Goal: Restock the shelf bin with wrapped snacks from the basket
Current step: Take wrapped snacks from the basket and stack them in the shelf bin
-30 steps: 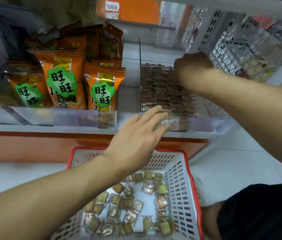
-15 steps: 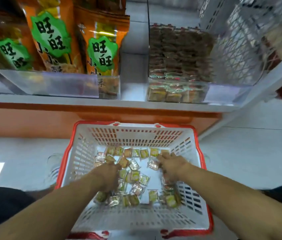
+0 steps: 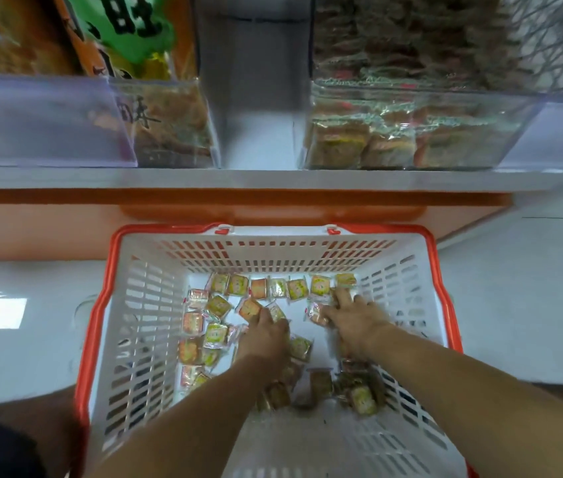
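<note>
- A basket [image 3: 142, 305] of white slotted plastic, its rim a smooth orange-red plastic.
- Wrapped snacks [image 3: 216, 334] in clear, glossy, crinkled film that catches the light.
- A shelf bin [image 3: 411, 132] of clear, shiny hard plastic, smooth at the front.
- A large snack bag [image 3: 128, 36] in glossy printed orange and green foil.
- A pale floor [image 3: 532, 305], smooth and polished, with a bright reflection.

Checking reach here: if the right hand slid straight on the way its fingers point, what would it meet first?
Probably the wrapped snack at the right end of the back row, then the basket's far wall; depth is unclear.
</note>
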Demonstrator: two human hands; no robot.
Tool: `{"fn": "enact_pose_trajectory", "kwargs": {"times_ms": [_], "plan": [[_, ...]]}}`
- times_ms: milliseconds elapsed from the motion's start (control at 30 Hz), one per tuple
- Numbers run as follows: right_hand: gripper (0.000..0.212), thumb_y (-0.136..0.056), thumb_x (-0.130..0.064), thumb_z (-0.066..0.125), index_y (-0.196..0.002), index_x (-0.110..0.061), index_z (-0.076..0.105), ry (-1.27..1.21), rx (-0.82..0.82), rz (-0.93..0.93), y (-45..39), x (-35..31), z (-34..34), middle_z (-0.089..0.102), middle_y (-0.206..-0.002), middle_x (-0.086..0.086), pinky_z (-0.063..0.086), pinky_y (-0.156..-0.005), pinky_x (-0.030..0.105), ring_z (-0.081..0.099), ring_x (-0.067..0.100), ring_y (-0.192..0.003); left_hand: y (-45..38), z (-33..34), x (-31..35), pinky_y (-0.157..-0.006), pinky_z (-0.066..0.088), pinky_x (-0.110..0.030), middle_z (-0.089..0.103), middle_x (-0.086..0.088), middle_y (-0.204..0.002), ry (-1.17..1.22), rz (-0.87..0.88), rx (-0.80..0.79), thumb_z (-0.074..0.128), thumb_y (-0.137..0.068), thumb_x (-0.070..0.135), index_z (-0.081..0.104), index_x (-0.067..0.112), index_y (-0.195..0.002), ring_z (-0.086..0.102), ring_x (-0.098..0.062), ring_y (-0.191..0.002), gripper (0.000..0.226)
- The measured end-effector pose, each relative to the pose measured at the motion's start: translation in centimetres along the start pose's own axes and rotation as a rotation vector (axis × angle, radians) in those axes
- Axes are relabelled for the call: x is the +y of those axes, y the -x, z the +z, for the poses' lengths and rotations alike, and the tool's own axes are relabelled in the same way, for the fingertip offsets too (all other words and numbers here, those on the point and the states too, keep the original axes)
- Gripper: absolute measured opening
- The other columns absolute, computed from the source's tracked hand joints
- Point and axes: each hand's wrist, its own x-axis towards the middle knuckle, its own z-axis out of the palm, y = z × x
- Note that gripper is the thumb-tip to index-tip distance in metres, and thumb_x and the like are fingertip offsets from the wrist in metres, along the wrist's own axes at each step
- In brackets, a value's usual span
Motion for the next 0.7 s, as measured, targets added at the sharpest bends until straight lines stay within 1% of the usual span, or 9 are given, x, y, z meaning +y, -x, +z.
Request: {"fn": "enact_pose_trajectory", "kwargs": {"times_ms": [167, 267, 333, 400, 500, 567, 600, 633, 700], "plan": [[0.069, -0.082, -0.017, 0.077, -0.141, -0.028, 0.042, -0.186, 0.027, 0.008, -0.4, 0.2, 0.4, 0.014, -0.158, 0.011, 0.046, -0.101, 0.043, 0.047, 0.037, -0.125, -0.8, 0.0, -0.1, -0.104, 0.050, -0.037, 0.050, -0.006, -0.138, 0.186, 0.023, -0.062, 0.066, -0.088, 0.007, 0.066, 0.024, -0.120, 0.057, -0.026, -0.121, 0.035], [0.049, -0.086, -0.012, 0.068, -0.130, -0.025, 0.050, -0.200, 0.067, -0.007, 0.0, 0.0, 0.4, 0.026, -0.154, 0.014, 0.047, -0.098, 0.043, 0.049, 0.037, -0.125, -0.3, 0.0, 0.2, -0.093, 0.056, -0.033, 0.064, -0.003, -0.124, 0.300, 0.010, -0.115, 0.073, -0.081, 0.009, 0.067, 0.024, -0.113, 0.064, -0.023, -0.110, 0.036], [0.037, -0.089, -0.011, 0.063, -0.122, -0.023, 0.055, -0.198, 0.106, -0.023, 0.5, -0.1, -0.1, 0.038, -0.144, 0.014, 0.050, -0.095, 0.042, 0.055, 0.035, -0.116, 0.1, -0.1, 0.1, -0.084, 0.059, -0.033, 0.070, -0.004, -0.114, 0.429, -0.030, -0.099, 0.064, -0.084, 0.005, 0.069, 0.023, -0.106, 0.068, -0.023, -0.102, 0.029], [0.031, -0.088, -0.009, 0.063, -0.116, -0.021, 0.056, -0.186, 0.118, -0.062, 1.3, -0.1, -1.2, 0.044, -0.131, 0.011, 0.048, -0.089, 0.039, 0.056, 0.033, -0.110, 0.7, -0.9, 0.0, -0.070, 0.060, -0.030, 0.070, -0.005, -0.104, 0.608, -0.089, -0.075, 0.056, -0.085, -0.004, 0.070, 0.020, -0.099, 0.070, -0.023, -0.091, 0.032], [0.022, -0.087, -0.012, 0.063, -0.106, -0.022, 0.058, -0.218, 0.068, -0.142, 3.4, -0.1, -4.0, 0.050, -0.115, 0.005, 0.044, -0.079, 0.033, 0.055, 0.025, -0.096, 1.4, -3.0, -0.3, -0.064, 0.061, -0.038, 0.069, -0.013, -0.091, 1.019, -0.236, -0.093, 0.055, -0.084, -0.013, 0.069, 0.006, -0.107, 0.071, -0.028, -0.076, 0.033], [0.022, -0.085, -0.011, 0.067, -0.101, -0.022, 0.057, -0.224, 0.017, -0.194, 5.4, -0.2, -6.7, 0.055, -0.108, 0.003, 0.044, -0.076, 0.032, 0.055, 0.024, -0.094, 2.3, -5.2, -0.6, -0.051, 0.051, -0.034, 0.061, -0.012, -0.074, 1.305, -0.244, -0.199, 0.047, -0.089, -0.011, 0.064, 0.000, -0.110, 0.062, -0.022, -0.056, 0.029], [0.023, -0.084, -0.011, 0.069, -0.100, -0.020, 0.056, -0.234, -0.005, -0.227, 6.8, -0.3, -8.2, 0.057, -0.104, 0.003, 0.044, -0.074, 0.032, 0.055, 0.023, -0.093, 2.9, -6.5, -0.8, -0.046, 0.044, -0.030, 0.060, -0.011, -0.072, 1.357, -0.223, -0.243, 0.045, -0.091, -0.008, 0.064, 0.001, -0.111, 0.057, -0.020, -0.052, 0.029], [0.024, -0.084, -0.011, 0.071, -0.103, -0.017, 0.057, -0.252, -0.015, -0.265, 8.3, -0.4, -9.9, 0.061, -0.104, 0.004, 0.046, -0.074, 0.034, 0.056, 0.024, -0.091, 3.4, -7.8, -1.0, -0.044, 0.041, -0.029, 0.062, -0.013, -0.075, 1.383, -0.204, -0.269, 0.046, -0.091, -0.005, 0.065, 0.004, -0.114, 0.056, -0.021, -0.054, 0.032], [0.030, -0.083, -0.011, 0.075, -0.108, -0.017, 0.060, -0.316, 0.000, -0.327, 11.8, -0.4, -13.2, 0.067, -0.105, 0.010, 0.052, -0.074, 0.041, 0.062, 0.026, -0.089, 4.6, -10.7, -1.1, -0.047, 0.049, -0.030, 0.066, -0.017, -0.084, 1.478, -0.164, -0.320, 0.049, -0.088, 0.000, 0.064, 0.005, -0.122, 0.059, -0.025, -0.063, 0.038]]}}
